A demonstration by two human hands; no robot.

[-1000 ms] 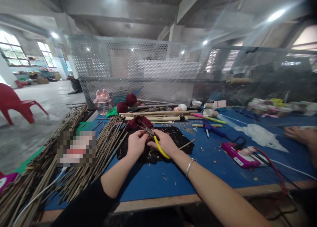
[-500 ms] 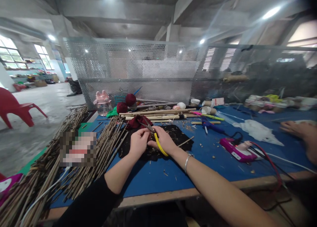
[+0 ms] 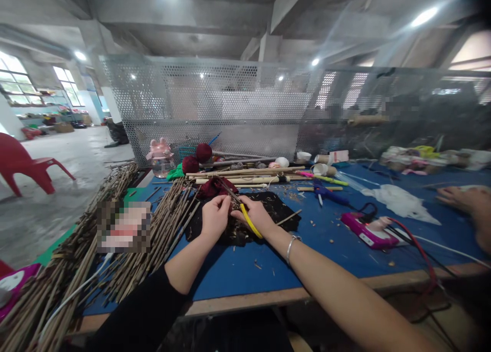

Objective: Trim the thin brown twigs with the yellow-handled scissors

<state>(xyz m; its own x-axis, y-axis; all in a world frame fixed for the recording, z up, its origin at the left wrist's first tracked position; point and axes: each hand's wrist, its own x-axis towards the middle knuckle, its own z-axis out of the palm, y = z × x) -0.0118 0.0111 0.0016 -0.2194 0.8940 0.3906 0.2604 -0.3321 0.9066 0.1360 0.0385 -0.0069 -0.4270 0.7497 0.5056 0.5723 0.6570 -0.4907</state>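
Thin brown sticks [image 3: 155,239] lie on the blue table [image 3: 238,278] at my left. Next, my left hand [image 3: 215,218] is closed in a fingertip pinch; on what, I cannot tell. Just beside it, above the black cloth [image 3: 286,207], the yellow-handled scissors [image 3: 250,220] sit grasped in my right hand [image 3: 261,215]. Further right lies 1 blue glue gun [image 3: 332,196].
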